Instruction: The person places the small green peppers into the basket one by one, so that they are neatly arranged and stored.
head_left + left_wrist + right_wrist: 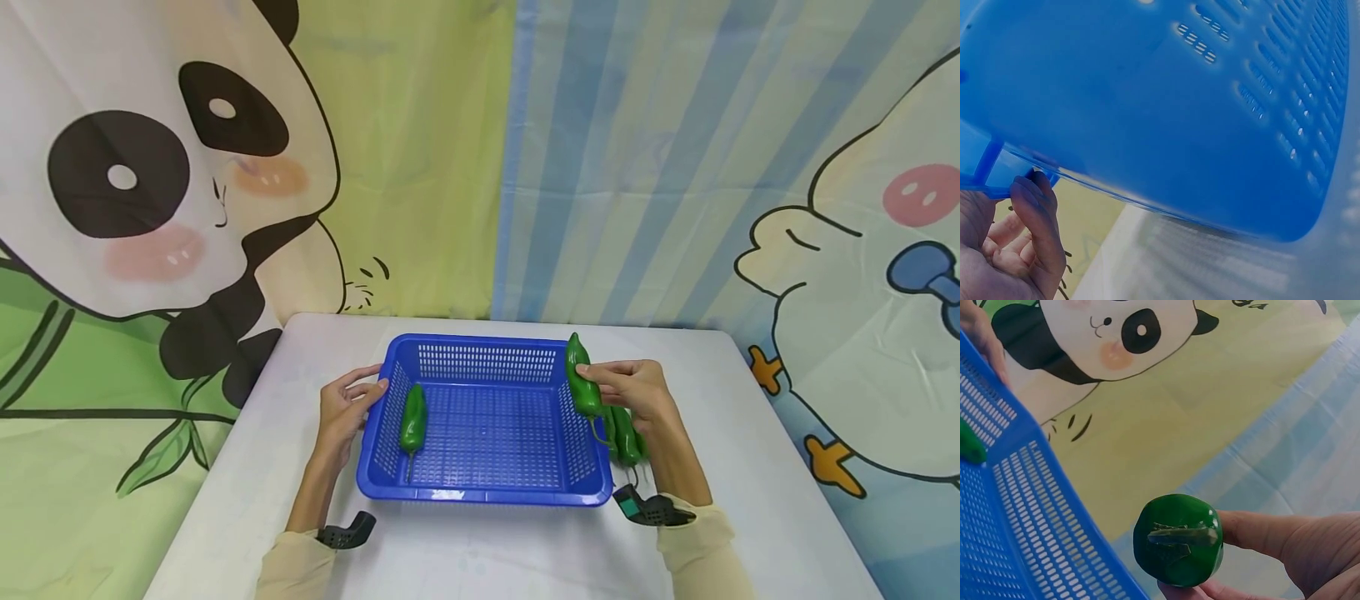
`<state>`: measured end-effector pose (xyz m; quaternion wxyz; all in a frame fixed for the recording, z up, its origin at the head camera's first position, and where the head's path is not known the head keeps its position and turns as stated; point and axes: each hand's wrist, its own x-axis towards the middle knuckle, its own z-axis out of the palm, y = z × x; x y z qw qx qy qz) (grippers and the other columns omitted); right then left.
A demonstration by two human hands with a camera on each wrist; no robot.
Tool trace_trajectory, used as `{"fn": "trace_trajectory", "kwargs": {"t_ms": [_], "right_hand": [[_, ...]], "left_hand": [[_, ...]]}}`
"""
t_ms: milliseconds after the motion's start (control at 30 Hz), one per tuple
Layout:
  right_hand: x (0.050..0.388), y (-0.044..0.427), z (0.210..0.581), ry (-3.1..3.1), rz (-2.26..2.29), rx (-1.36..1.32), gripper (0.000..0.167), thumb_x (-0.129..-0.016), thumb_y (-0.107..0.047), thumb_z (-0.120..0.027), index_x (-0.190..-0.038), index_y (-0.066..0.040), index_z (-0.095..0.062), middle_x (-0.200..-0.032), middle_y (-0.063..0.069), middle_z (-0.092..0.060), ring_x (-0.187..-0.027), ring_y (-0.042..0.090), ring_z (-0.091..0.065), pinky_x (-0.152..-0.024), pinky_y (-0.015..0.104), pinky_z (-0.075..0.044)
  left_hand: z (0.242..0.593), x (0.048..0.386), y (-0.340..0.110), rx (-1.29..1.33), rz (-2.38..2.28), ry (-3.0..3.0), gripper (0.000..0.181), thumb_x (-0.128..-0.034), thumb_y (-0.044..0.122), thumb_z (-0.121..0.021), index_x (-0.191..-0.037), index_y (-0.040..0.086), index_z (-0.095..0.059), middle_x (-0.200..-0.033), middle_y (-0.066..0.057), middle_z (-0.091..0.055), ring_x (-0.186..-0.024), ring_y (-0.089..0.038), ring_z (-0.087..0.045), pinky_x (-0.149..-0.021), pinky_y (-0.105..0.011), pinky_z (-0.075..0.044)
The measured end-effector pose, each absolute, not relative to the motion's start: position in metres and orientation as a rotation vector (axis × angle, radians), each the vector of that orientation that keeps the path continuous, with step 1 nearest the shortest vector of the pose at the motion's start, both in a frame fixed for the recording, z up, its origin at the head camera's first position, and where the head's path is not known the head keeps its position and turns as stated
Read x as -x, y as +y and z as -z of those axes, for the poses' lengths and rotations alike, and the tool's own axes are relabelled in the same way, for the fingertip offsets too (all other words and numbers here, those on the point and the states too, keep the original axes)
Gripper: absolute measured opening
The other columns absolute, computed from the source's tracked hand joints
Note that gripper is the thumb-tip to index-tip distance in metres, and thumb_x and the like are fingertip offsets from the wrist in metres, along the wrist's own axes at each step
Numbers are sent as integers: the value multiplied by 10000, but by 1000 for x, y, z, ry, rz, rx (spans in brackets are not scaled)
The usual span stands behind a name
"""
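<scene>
A blue plastic basket [487, 497] with slotted walls stands on the white table. My left hand [347, 415] grips its left rim, thumb on top; in the left wrist view the fingers [1038, 231] curl under the rim. My right hand [633, 389] pinches a green pepper [579, 375] at the basket's right rim, tip up and stem down. The right wrist view shows this pepper [1179, 556] stem end on, between thumb and fingers. One green pepper [413, 421] lies inside the basket at the left. Other green peppers [624, 437] lie right of the basket, partly hidden by the right hand and rim.
The white table [480, 550] runs up to a cloth backdrop [420, 167] printed with a panda and a white cartoon animal. Each wrist wears a black device [348, 531] below a beige sleeve [296, 567].
</scene>
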<state>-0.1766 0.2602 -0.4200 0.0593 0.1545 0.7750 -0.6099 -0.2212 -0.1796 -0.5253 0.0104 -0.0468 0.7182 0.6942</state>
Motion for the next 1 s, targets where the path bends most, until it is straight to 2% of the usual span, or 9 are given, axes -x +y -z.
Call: {"fn": "trace_trajectory", "kwargs": {"t_ms": [333, 567, 767, 1000], "right_hand": [[181, 243, 422, 2345, 1817, -433, 572, -954, -322, -869, -1287, 119, -722, -876, -27, -819, -769, 98, -780, -786, 251, -658], [183, 233, 425, 2354, 1807, -399, 509, -948, -309, -873, -1230, 100, -762, -854, -21, -818, -733, 119, -779, -771, 272, -658], [186, 219, 429, 2316, 1834, -391, 484, -922, -277, -896, -1218, 86, -773, -892, 10, -823, -763, 133, -786, -785, 308, -677], [191, 203, 437, 2279, 1864, -348, 472, -910, -239, -906, -1196, 112, -773, -924, 72, -836, -743, 152, -800, -732, 312, -686]], "left_hand": [[527, 225, -178, 131, -2179, 2219, 470, -1031, 260, -791, -1436, 52, -676, -855, 82, -816, -690, -105, -791, -544, -214, -607], [527, 226, -177, 128, -2184, 2211, 479, -1027, 266, -797, -1440, 55, -675, -854, 87, -814, -695, -106, -793, -548, -223, -614], [525, 223, -179, 140, -2179, 2214, 480, -1023, 258, -801, -1440, 54, -676, -858, 68, -818, -677, -105, -781, -525, -214, -593], [526, 222, -180, 144, -2183, 2214, 488, -1021, 260, -803, -1441, 47, -673, -857, 61, -819, -679, -105, -783, -534, -215, -598]]}}
